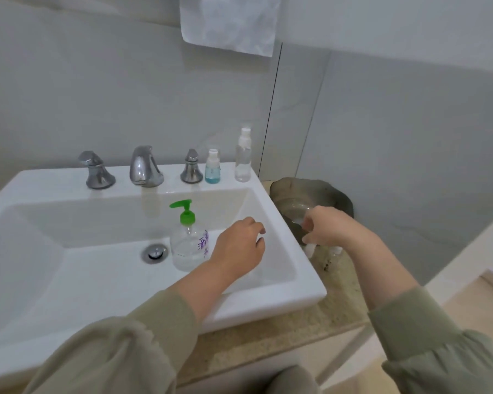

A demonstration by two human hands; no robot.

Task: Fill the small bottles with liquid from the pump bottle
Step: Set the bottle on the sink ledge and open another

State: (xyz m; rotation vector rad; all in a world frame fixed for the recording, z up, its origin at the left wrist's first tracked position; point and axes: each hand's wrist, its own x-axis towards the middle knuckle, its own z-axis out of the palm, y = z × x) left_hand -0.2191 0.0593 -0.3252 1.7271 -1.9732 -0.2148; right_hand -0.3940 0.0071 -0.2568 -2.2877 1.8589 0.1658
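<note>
The clear pump bottle (188, 245) standing in the sink (285, 223) carries purple handwritten characters down its front, partly hidden behind the left hand (239, 248); they look Chinese but are too blurred to read. Nothing else bears legible text.

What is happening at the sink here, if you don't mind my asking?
A person is at a white sink, apparently preparing to fill small bottles. The pump bottle, green-topped, stands in the basin near the drain. The left hand hovers beside it, holding nothing. The right hand reaches past the sink's right edge to small bottles on the counter; its grip is hidden. A blue bottle and a tall clear bottle stand capped on the back ledge.
</note>
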